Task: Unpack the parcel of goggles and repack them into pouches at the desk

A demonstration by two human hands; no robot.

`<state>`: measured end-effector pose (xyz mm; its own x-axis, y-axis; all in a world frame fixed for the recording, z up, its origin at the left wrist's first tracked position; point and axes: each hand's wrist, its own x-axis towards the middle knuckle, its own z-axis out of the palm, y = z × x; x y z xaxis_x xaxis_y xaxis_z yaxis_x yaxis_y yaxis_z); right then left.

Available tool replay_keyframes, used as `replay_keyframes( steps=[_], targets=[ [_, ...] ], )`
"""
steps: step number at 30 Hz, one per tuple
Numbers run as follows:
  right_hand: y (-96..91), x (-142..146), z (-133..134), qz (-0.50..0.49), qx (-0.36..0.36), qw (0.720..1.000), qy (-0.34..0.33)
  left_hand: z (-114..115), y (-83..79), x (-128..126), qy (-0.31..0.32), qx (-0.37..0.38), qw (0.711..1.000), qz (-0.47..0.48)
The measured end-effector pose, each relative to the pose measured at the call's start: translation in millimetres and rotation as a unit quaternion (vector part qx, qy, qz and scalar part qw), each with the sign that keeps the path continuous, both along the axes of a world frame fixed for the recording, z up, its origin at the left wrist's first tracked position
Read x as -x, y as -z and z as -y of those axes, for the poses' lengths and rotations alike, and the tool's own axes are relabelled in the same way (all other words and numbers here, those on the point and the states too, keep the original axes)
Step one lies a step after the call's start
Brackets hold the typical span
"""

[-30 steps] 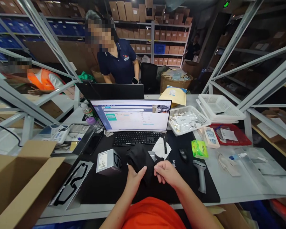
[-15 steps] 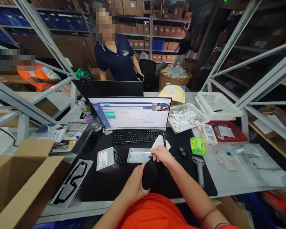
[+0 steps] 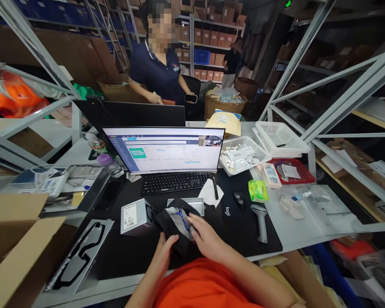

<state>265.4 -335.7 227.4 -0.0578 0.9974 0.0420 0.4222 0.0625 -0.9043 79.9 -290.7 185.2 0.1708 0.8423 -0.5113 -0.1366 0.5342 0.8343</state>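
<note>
My left hand (image 3: pixel 164 252) grips a black soft pouch (image 3: pixel 166 222) from below, just above the black desk mat (image 3: pixel 240 231). Over the pouch's open top, my right hand (image 3: pixel 203 235) pinches a whitish item with a blue cord (image 3: pixel 179 220) that sits partly inside the pouch. A small grey box (image 3: pixel 133 217) stands just left of the pouch. Behind the pouch lies a flat grey tray (image 3: pixel 195 204), in front of the keyboard (image 3: pixel 175 182) and monitor (image 3: pixel 165 149).
A barcode scanner (image 3: pixel 259 220), mouse (image 3: pixel 238 199) and green packet (image 3: pixel 257 190) lie to the right. White baskets (image 3: pixel 280 137) and a red tray (image 3: pixel 303 176) stand behind them. An open cardboard box (image 3: pixel 13 244) is at the left. A person in a dark shirt (image 3: pixel 158 72) stands across the desk.
The pouch, held upright half a second ago, has been lowered and turned open-side up. My right hand went from its top edge to the whitish item at the opening. The view shifted left.
</note>
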Motion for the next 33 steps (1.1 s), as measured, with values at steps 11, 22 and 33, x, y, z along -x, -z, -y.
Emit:
replay_keyframes(
  steps=[11,22,33],
  targets=[
    [13.6,35,-8,0.153,0.049,0.987,0.031,34,17.5,52,0.076,0.101,0.972,0.199],
    [45.2,56,-10,-0.066,0.072,0.993,0.072,49,29.4,78,0.014,0.150,0.961,0.230],
    [43.9,22,-40,-0.353,0.132,0.891,0.254,51,52.0,82,-0.040,0.188,0.953,0.235]
  ],
)
